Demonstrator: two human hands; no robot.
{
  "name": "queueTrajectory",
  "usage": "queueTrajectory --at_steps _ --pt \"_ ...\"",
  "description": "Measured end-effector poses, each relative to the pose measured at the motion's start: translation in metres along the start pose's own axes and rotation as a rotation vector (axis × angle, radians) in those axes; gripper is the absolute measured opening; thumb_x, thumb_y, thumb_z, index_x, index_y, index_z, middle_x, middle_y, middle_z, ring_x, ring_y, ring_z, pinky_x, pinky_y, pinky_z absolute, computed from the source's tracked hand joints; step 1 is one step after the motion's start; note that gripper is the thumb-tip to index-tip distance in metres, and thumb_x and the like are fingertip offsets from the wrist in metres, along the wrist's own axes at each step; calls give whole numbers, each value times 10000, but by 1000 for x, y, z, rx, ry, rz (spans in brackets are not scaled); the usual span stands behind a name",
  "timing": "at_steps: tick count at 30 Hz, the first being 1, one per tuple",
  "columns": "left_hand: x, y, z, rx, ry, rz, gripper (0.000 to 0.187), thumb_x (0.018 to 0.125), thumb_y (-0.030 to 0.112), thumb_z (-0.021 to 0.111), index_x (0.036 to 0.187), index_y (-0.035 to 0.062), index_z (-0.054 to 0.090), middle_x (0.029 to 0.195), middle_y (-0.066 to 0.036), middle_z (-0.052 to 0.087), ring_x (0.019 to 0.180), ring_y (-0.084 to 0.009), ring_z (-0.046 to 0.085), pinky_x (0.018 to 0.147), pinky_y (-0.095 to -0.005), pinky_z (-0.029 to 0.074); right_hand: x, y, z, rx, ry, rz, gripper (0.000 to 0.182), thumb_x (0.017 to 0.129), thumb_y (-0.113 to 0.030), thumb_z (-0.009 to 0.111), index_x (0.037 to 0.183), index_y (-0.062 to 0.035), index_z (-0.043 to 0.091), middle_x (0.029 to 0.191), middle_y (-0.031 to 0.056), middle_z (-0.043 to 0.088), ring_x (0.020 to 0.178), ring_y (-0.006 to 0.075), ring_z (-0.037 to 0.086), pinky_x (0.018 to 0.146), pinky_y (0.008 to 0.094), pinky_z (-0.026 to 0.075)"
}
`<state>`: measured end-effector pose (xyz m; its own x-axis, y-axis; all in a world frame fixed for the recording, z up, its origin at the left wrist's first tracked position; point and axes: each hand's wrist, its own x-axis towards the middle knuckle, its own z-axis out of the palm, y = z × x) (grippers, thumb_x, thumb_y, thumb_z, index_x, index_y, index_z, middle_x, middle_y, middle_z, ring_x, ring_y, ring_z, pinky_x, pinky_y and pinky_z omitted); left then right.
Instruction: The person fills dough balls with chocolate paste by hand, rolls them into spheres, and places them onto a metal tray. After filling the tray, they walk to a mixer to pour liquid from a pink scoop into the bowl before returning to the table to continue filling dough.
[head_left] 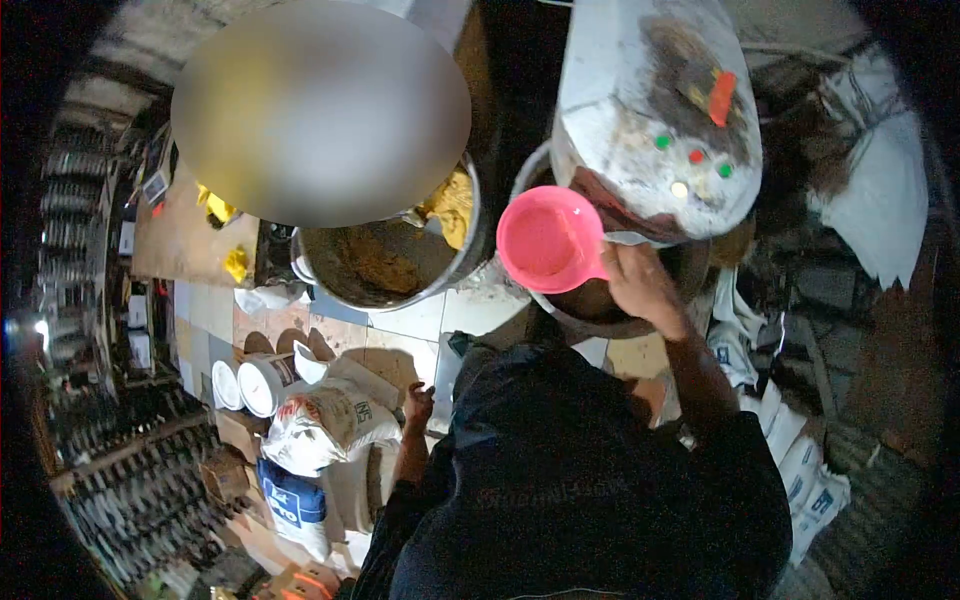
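Note:
In the head view, my right hand (640,285) is closed around the short handle of a pink plastic dipper (550,240). The dipper is held over the near left rim of a large metal mixing bowl (690,285), under the white head of a mixing machine (640,110). Whether anything lies inside the dipper I cannot make out. My left hand (419,405) hangs low at my left side, fingers loosely apart and holding nothing, near a white printed sack (335,420).
A second metal bowl (465,255), with brown-yellow residue and a yellow cloth (450,208), stands left, beside a blurred area. A wooden table (180,240) lies further left. White buckets (262,388) and a blue-white sack (295,505) sit on the floor; more sacks (810,480) stand right.

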<state>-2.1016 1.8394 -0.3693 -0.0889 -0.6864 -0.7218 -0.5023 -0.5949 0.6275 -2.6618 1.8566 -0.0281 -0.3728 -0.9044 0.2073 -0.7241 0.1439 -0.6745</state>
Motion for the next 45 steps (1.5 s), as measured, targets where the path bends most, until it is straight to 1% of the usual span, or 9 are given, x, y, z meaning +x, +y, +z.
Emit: queueTrajectory --at_steps 5,14,18,26,30,37,40,41,45 --pt "3 -39 -28 -464 -52 -184 380 832 233 697 1134 73 530 825 -111 629 628 -154 601 566 -309 480 63 -29 -19 -189 -13 -233 465 989 -375 412 905 35 613 784 266 590 777 483 552 725 514 442" --pt "-65 -141 -55 -161 470 -95 434 811 257 691 1150 73 490 837 -155 606 598 -230 572 531 -356 462 237 -145 -14 142 -316 186 464 989 -392 408 937 12 631 585 49 547 408 139 482 373 276 415" --pt "-99 -207 -57 -656 457 -342 328 811 217 649 1097 82 564 834 -154 611 620 -292 574 543 -408 486 308 -182 31 185 -276 210 434 956 -384 438 858 0 613 593 75 571 415 177 516 383 316 424" --pt "-138 -261 -132 -63 597 -365 319 801 211 617 1085 68 585 772 -108 611 656 -240 580 614 -383 486 392 -237 123 162 -110 318 354 919 -323 436 827 -24 603 582 61 536 446 183 511 388 331 410" --pt "-156 -281 -186 -695 525 -267 194 920 212 492 971 69 613 660 -96 578 596 -218 578 532 -382 486 423 -228 147 341 -191 335 311 919 -312 444 754 -86 580 529 16 488 387 149 443 354 301 344" --pt "-69 -245 -265 -50 693 -367 274 818 238 557 1022 70 629 949 -184 645 875 -392 594 784 -496 469 445 -223 133 278 -379 494 409 939 -363 423 830 -27 628 646 55 582 513 208 554 463 351 467" --pt "1 -218 -310 -142 660 -237 286 829 280 567 1019 73 620 924 -170 651 855 -368 607 773 -469 478 496 -167 109 -852 49 -230 539 921 -455 403 1112 0 622 1083 251 633 1019 436 590 854 505 460" --pt "26 -204 -327 -178 654 -202 292 833 294 571 1017 74 617 916 -165 653 849 -360 611 769 -459 480 490 -210 121 -990 150 37 539 919 -500 403 1136 -62 632 1141 220 616 1058 435 564 880 500 445" --pt "124 -146 -400 -302 639 -58 320 847 351 584 1012 78 605 883 -146 661 823 -328 627 754 -423 492 435 -324 207 -504 344 -477 386 947 -352 505 1104 -25 635 1146 182 611 1047 364 574 882 437 441"
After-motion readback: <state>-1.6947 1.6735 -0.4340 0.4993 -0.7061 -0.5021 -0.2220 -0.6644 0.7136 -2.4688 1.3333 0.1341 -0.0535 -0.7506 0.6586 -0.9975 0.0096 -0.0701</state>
